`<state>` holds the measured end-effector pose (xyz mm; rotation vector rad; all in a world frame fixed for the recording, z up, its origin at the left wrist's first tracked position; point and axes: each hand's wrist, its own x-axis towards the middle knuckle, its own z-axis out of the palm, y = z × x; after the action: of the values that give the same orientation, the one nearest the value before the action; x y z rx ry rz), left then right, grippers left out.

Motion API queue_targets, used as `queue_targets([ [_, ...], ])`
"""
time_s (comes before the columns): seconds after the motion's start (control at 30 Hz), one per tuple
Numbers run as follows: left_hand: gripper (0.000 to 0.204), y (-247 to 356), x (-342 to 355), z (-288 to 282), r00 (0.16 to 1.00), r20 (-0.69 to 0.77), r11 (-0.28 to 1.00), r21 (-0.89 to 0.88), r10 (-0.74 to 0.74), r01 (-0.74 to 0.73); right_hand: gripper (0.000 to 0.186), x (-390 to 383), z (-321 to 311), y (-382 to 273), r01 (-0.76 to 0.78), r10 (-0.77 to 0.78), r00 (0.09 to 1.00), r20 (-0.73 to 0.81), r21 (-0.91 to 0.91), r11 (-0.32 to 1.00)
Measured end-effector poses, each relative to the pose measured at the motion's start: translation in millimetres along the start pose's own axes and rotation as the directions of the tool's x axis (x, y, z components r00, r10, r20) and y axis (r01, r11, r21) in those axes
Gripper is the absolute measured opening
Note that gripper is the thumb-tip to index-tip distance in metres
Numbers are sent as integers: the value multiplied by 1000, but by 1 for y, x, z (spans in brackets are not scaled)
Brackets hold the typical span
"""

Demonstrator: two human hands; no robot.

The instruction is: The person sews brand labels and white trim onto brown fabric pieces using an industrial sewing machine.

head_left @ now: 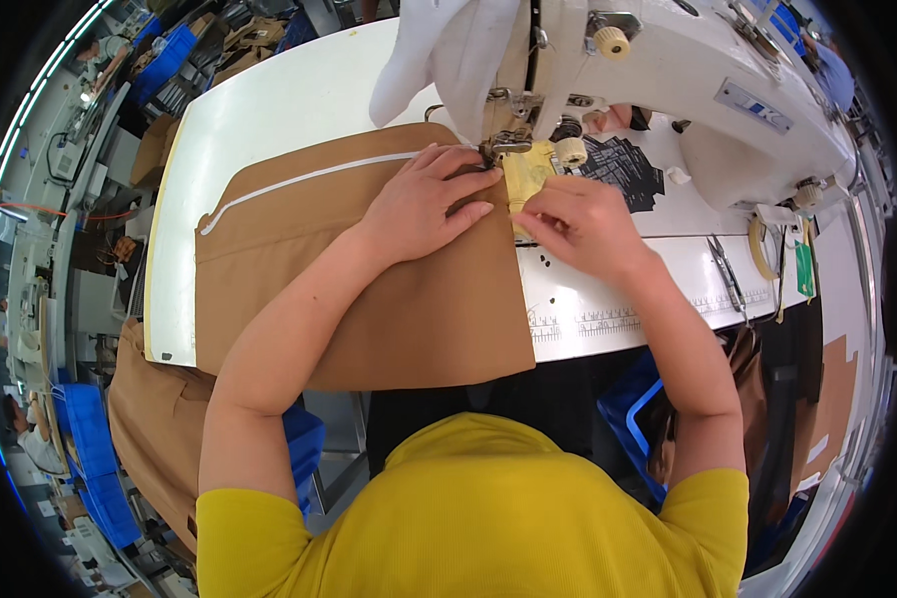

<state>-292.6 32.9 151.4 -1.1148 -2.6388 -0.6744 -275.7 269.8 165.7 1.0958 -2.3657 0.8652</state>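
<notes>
A brown fabric panel point(369, 309) lies on the white sewing table, its front edge reaching over the table's near edge. Along its far side runs a narrow white strip point(309, 176) that leads to the presser foot point(503, 148) of the sewing machine point(698, 90). My left hand point(424, 204) rests flat on the panel, fingers spread, fingertips close to the presser foot. Just right of the panel's edge, my right hand point(590, 227) is closed in a pinch over the yellow plate point(528, 174). Whatever its fingertips hold is too small to make out.
Black labels point(623, 169) lie under the machine arm. Scissors point(728, 274) and a tape roll point(762, 249) are at the right. White cloth point(458, 60) hangs over the machine head. More brown fabric point(159, 419) drapes at the left; a blue bin point(628, 409) stands below the table.
</notes>
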Motion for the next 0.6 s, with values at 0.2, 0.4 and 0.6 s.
queue_targets([
  [0.2,40,0,-7,1,1000,7,999,52,7,-7,19,-52,3,-90,-242,262,965,-8,356,903],
  [0.4,40,43,-16,-12,999,36,943,334,-1,-11,24,-125,11,-129,-333,496,844,-204,526,783],
  [0.6,39,47,-30,8,996,5,994,60,-92,92,21,-157,33,-123,-370,577,780,-244,563,739],
])
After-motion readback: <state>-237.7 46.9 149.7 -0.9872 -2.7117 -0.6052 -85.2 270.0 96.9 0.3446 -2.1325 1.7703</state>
